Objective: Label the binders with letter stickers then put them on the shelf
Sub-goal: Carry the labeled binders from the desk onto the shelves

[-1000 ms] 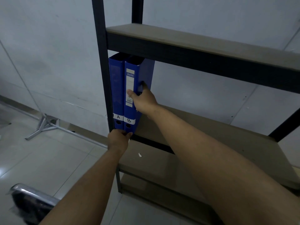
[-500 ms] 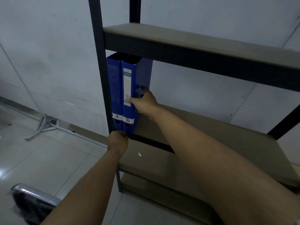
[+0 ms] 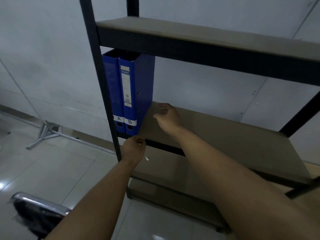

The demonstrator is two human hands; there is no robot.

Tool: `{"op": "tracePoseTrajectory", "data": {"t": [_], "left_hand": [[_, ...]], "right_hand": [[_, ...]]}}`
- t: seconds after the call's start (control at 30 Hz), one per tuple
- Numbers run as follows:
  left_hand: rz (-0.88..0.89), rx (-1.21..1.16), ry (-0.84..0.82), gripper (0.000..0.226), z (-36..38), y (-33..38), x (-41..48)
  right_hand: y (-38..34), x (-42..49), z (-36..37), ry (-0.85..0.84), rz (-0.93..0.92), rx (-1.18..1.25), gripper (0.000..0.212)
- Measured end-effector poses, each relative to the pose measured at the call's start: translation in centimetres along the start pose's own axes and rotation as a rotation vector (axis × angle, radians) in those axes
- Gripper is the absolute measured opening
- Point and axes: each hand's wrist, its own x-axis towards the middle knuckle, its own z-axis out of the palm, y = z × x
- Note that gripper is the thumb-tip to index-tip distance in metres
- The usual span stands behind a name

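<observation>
Two blue binders stand upright on the middle shelf, pressed side by side against the dark left upright of the rack: binder A next to the post and binder B touching it on the right. Neither hand holds anything. The right hand hovers over the shelf board just beside B's cover with its fingers loosely curled and apart, and the left hand sits below the shelf's front edge, fingers bent inward on nothing, close under B's spine. The likeliest trouble is that B has no support on its right — only bare board — so a brush from either hand as it leaves could tip it sideways or nudge its foot off the front lip, which it seems to reach. The left hand, being right under that corner, is the nearer risk. As for writing, each spine carries a white sticker low down, above its finger hole, hand-lettered "A" and "B". B also has a long printed spine label with a blue brand strip at its top — too small and blurred to read. A small white scrap lies on the lower shelf.
</observation>
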Motion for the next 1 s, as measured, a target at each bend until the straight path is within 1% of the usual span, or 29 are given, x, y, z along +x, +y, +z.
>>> {"op": "tracePoseTrajectory", "data": {"t": [0.07,0.13,0.2,0.27,0.33,0.43,0.5,0.6,0.7,0.8,0.9,1.0], "left_hand": [[0.038,0.006,-0.03,0.012,1.5,1.1,-1.1],[0.073,-0.041,-0.111,0.01,3.6,2.1,-2.6],[0.088,-0.107,-0.201,0.011,6.2,3.2,-4.4],[0.103,-0.135,-0.26,0.012,8.9,4.5,-6.1],[0.156,-0.129,-0.316,0.012,12.0,6.6,-7.7],[0.243,-0.184,-0.412,0.016,15.2,9.7,-10.1],[0.275,-0.175,-0.479,0.016,17.5,11.7,-11.6],[0.295,-0.172,-0.562,0.015,21.5,14.4,-14.6],[0.278,-0.174,-0.621,0.015,24.6,15.5,-17.3],[0.27,-0.156,-0.694,0.019,28.4,18.0,-21.6],[0.314,-0.175,-0.766,0.023,32.4,22.5,-26.4],[0.325,-0.197,-0.843,0.015,35.9,27.1,-30.5]], "right_hand": [[2.8,-0.9,-2.0,0.127,0.025,0.013,0.033],[5.7,-2.5,-4.6,0.241,0.06,0.011,0.019],[8.5,-4.5,-7.5,0.325,0.101,0.0,0.014],[11.0,-6.5,-10.3,0.416,0.154,0.014,0.015],[13.3,-8.4,-13.7,0.517,0.206,0.026,0.02],[15.6,-11.0,-17.5,0.593,0.265,-0.015,0.027],[17.3,-13.0,-20.2,0.65,0.292,-0.03,0.026],[20.1,-16.5,-24.4,0.752,0.28,-0.039,0.013],[22.3,-19.3,-27.9,0.803,0.29,-0.044,0.008],[24.7,-23.0,-33.4,0.859,0.301,-0.021,0.015],[26.7,-27.3,-39.9,0.914,0.304,-0.053,0.018],[28.5,-31.2,-45.9,0.944,0.324,-0.065,0.02]]}}
